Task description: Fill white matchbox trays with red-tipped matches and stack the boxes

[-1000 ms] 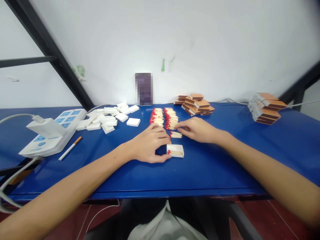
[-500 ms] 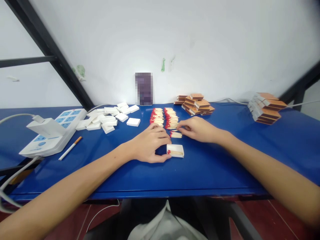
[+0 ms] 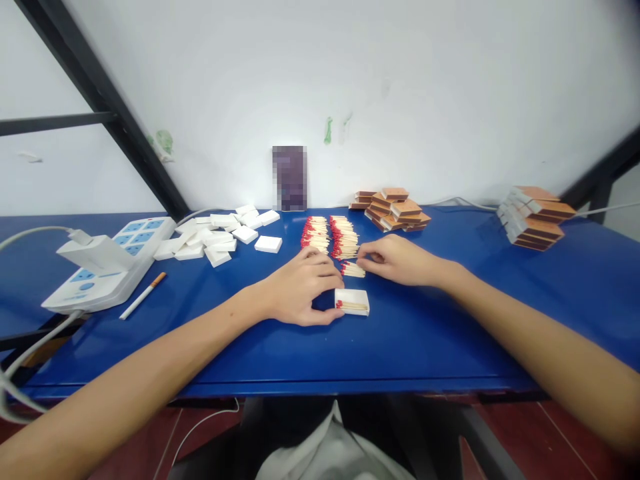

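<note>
A small white matchbox tray lies on the blue table with a few red-headed matches inside. My left hand rests at its left end, thumb and forefinger gripping the near and far corners. Just beyond the tray is a small group of loose matches, heads to the left. My right hand has its thumb and fingers pinched together at the plain ends of this group; the match between the fingertips is mostly hidden. Two thick rows of matches, a left row and a right row, lie behind.
White empty trays are heaped at the left, beside a power strip and a cigarette. Brown matchbox sleeves are piled at the back, with stacked matchboxes far right. A blurred-out dark rectangle leans on the wall.
The whole view has shifted slightly. My right fingertips have moved a little over the ends of the small match group; my left hand stays on the tray.
</note>
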Demonstrator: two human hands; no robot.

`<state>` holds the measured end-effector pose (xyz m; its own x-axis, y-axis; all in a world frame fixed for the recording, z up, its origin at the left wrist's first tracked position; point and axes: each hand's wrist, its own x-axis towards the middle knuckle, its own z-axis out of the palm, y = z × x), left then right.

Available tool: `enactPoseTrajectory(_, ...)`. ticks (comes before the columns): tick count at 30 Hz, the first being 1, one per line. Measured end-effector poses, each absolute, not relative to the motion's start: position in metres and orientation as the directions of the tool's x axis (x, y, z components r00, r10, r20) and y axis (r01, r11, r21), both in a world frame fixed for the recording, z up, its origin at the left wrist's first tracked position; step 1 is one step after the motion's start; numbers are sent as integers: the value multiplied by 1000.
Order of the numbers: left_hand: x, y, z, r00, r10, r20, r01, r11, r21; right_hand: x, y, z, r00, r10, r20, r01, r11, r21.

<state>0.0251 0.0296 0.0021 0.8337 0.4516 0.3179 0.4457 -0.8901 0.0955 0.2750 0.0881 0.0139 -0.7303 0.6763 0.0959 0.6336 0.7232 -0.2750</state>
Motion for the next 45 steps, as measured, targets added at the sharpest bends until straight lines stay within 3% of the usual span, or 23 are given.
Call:
enactPoseTrajectory(12,25,30,2,839,446,312,441,-893,91,282,88,21,-736,677,-19,653,703,-281)
enactPoseTrajectory(30,25,30,2,832,453,319,446,-890,101,280,91,14,-751,660,26,629,726,-279)
enactPoseTrajectory(45,23,30,-1,801,502,328,532,-847,-2,278,88,15,-757,651,58,610,736,-295)
